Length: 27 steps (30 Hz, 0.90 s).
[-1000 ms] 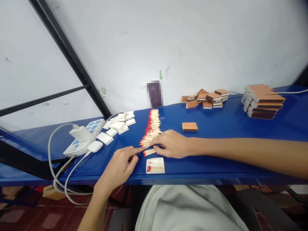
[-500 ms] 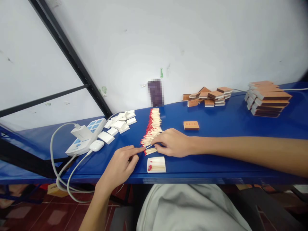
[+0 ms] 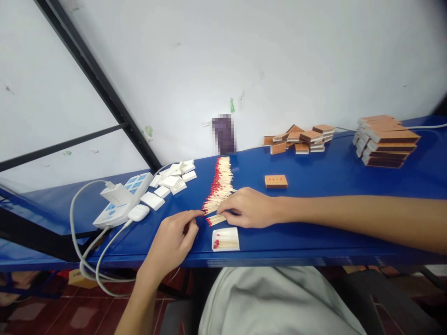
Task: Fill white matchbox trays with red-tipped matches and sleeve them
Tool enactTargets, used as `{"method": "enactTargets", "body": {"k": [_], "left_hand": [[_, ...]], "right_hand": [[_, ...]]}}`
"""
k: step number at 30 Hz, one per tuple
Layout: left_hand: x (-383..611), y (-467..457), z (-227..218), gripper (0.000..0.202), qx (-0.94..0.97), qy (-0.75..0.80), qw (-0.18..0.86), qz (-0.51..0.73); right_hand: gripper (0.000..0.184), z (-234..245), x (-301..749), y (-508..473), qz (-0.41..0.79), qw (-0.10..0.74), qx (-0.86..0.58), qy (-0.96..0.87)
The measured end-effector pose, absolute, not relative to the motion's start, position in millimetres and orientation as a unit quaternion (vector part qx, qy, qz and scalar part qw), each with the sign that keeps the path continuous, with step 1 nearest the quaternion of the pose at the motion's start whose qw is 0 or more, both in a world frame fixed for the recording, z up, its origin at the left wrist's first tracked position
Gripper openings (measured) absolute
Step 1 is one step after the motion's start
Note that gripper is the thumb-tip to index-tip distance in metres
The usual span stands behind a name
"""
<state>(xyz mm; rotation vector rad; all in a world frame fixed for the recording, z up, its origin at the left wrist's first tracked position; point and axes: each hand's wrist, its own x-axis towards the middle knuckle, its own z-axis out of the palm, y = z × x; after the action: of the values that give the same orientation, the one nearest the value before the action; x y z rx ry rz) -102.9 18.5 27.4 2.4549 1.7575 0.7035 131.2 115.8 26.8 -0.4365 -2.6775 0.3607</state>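
Saw a long pile of red-headed wooden matches (image 3: 223, 179) running over the blue tabletop (image 3: 328, 181) from near the wall (image 3: 296, 70) toward the near edge, heads to the left. Saw a short row of matches (image 3: 216, 219) just in front of the pile, behind an open white matchbox tray (image 3: 226, 233) partly filled with more matches (image 3: 228, 244). Found the right hand (image 3: 247, 208) at the bare-stick side, thumb and index tips close together by the sticks; could not tell of any match pinched between them. Found the left hand (image 3: 172, 237) holding nothing visible, index stretched out to the head side, touching or just beside the heads, thumb apart.

Judged each match very light, stiff, thin and brittle, liable to snap if bent and to roll on the smooth surface. Judged the short row best taken across the bare sticks, with gentle, even pressure, without rubbing the heads. Judged the tray light and easily dented, best steadied by opposite walls.
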Motion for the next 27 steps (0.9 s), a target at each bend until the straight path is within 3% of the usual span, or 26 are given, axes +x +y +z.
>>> {"method": "enactTargets", "body": {"k": [17, 27], "left_hand": [[-101.5, 18.1, 29.4, 0.038, 0.809, 0.554, 0.040, 0.191], [-101.1, 20.4, 29.7, 0.038, 0.802, 0.560, 0.051, 0.199]], "right_hand": [[0.023, 30.1, 131.1, 114.3, 0.130, 0.194, -0.153, -0.960], [0.033, 29.6, 130.9, 114.3, 0.114, 0.194, -0.183, -0.957]]}}
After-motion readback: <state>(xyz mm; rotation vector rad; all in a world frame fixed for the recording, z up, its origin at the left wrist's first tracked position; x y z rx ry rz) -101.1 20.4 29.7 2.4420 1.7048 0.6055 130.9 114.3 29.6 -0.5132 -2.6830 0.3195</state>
